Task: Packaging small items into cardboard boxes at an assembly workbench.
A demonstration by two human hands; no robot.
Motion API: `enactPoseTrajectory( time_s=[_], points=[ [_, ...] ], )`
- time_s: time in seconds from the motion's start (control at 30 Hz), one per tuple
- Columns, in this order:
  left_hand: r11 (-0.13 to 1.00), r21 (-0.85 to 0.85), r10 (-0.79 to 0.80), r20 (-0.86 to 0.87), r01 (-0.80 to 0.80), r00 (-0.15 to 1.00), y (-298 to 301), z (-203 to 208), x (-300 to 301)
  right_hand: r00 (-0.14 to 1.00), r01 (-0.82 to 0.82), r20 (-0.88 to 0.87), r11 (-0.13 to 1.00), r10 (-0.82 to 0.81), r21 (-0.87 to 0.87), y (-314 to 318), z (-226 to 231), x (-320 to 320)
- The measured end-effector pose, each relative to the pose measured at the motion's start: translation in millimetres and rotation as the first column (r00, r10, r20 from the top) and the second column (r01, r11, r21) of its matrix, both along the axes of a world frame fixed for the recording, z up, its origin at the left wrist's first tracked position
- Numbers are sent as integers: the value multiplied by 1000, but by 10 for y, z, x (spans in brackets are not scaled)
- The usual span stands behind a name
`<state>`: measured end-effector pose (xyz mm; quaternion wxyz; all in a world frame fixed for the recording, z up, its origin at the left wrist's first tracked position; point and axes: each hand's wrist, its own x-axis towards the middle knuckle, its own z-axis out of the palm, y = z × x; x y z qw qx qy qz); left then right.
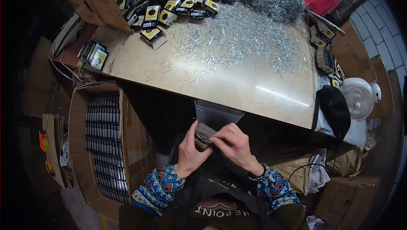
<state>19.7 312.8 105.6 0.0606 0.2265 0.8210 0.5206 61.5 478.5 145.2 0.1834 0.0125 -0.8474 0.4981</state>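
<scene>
Dark clothing nearest, the left hand grasps a clear box; the right hand touches it, grip unclear.

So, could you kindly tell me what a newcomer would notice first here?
Probably the silvery metal pieces strewn across the tabletop, then the black-and-yellow boxes piled at the back left. Below, the left hand holds a small container, with the right hand at its edge.

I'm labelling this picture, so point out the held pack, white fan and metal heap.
Held pack [204, 132]: head view, clear part.
White fan [358, 101]: head view, round front grille.
Metal heap [277, 3]: head view, its middle.
</scene>
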Motion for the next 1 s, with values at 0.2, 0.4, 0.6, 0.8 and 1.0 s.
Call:
enactPoseTrajectory(
  time_s=[0.2,0.4,0.6,0.8,1.0],
  points=[
    [1000,-17,-9,-208,6,978,165,142,-36,975,148,-199,949,-93,278,-111,73,-146],
    [994,101,49,-39,-45,998,141,167,-92,971,156,-206,976,-123,150,5,48,21],
    [999,6,-33,-293,36,956,183,113,-115,994,105,2,964,-108,-244,-196,-29,62],
    [988,-138,37,-186,-63,982,250,321,-138,992,31,118,843,39,-538,-129,-53,43],
    [980,-198,-19,-191,-20,981,235,270,-108,953,257,277,807,-121,-532,-197,-70,42]
  ],
)
